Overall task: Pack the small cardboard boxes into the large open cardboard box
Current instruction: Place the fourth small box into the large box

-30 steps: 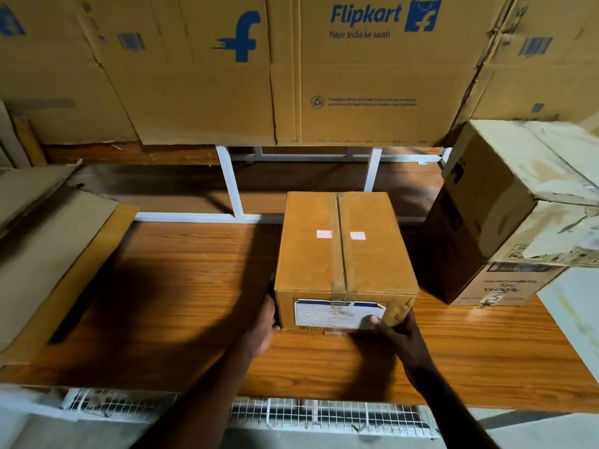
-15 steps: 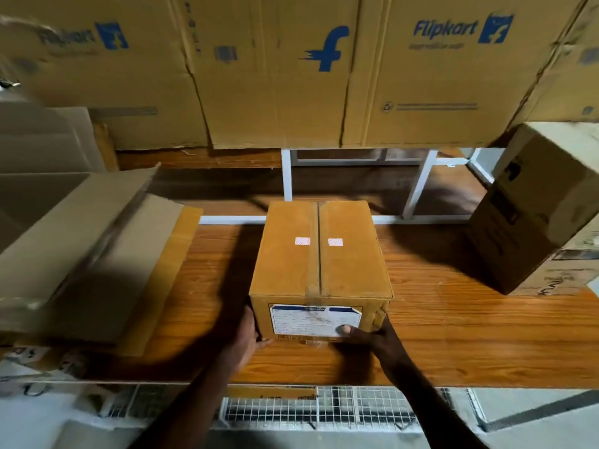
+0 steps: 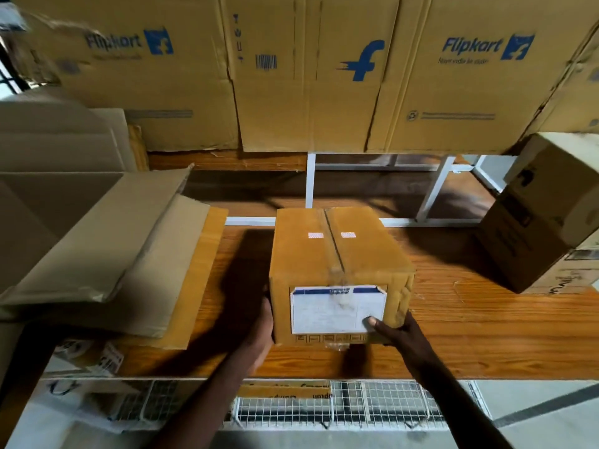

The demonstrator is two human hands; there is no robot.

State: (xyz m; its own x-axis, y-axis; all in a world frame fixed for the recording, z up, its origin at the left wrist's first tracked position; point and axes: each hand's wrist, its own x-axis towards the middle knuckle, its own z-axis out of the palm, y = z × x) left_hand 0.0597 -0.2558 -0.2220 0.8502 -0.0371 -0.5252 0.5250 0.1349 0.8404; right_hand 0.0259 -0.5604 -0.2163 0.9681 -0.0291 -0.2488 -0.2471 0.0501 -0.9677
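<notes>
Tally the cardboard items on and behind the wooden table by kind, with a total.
Sealed small box held in both hands: 1
Tilted box at the right: 1
Large open box at the left: 1
Flattened printed cartons standing behind: cannot tell, they overlap
Total boxes counted: 3

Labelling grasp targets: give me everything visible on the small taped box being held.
The small taped box is brown corrugated cardboard, closed, its top flaps meeting at a centre seam under clear tape, with two small pale stickers beside the seam. A white, blue-edged shipping label covers the near face. It sits upright over the wooden table. The left hand presses its left side; the right hand grips its near right corner, thumb on the label.
</notes>
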